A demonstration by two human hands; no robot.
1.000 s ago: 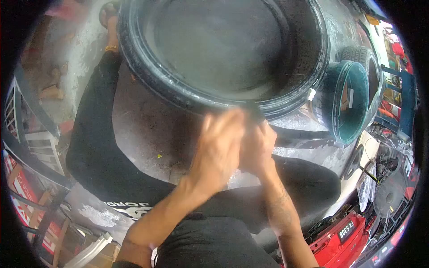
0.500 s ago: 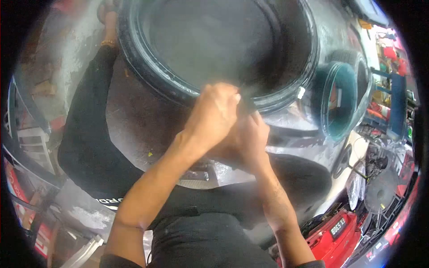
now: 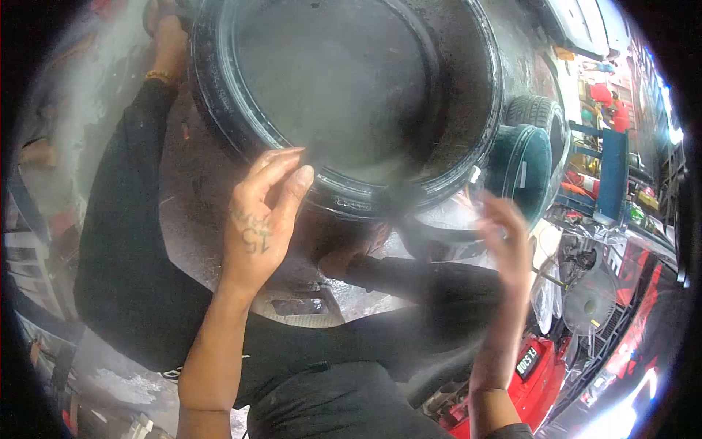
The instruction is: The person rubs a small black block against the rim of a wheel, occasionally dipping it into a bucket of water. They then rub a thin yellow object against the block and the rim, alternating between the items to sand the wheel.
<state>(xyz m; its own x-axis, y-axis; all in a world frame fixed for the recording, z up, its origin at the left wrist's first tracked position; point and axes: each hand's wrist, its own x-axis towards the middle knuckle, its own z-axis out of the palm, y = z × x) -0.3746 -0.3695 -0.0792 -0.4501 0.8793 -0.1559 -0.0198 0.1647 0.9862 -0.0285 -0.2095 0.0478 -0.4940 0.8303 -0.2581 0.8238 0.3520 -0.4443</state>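
A big black tire (image 3: 351,199) fills the upper middle, its hollow inside facing up at me. My left hand (image 3: 256,219) is at the tire's near left rim, fingers stretched out and thumb apart from them; I see nothing held. It overlaps the rim in view, but whether it touches cannot be made out. Off to the right, beyond the tire's near right edge, my right hand (image 3: 506,238) is raised and blurred by motion. Its fingers are loosely curved and apart, with no object visible in them. A small white mark (image 3: 475,175) shows on the tire's right rim.
A green ring-shaped container (image 3: 537,172) stands right of the tire, with another tire (image 3: 537,110) behind it. A blue metal stand (image 3: 610,175) is farther right. Red bodywork with a plate (image 3: 537,373) lies lower right. My legs spread around the tire, over a low stool (image 3: 300,314).
My hands were closed together at the tire's near rim. They have parted: the left moved left and its fingers opened, the right swung out to the right. The view has shifted slightly.
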